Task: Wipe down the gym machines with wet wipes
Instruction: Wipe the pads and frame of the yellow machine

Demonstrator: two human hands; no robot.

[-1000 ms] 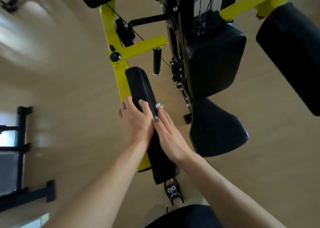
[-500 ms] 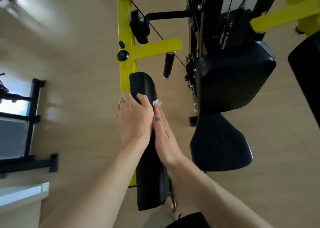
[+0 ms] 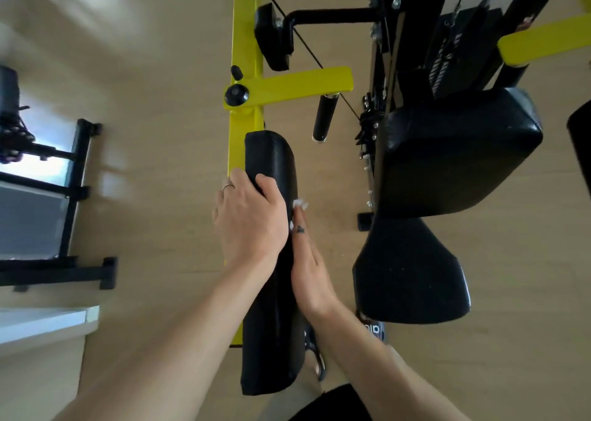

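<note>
Black vinyl arm pad (image 3: 271, 161): my left hand (image 3: 248, 219) curls over its edge to steady it; my right hand (image 3: 308, 267), fingers straight, presses the wet wipe (image 3: 300, 203) flat against its side.

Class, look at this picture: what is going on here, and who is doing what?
A person is cleaning a gym machine. Their left hand grips the long black pad on the yellow frame, steadying it. Their right hand lies flat along the pad's right side, pressing a white wipe against it; only a bit of the wipe shows past the fingertips. The seat and the back pad to the right are not being touched.
</note>
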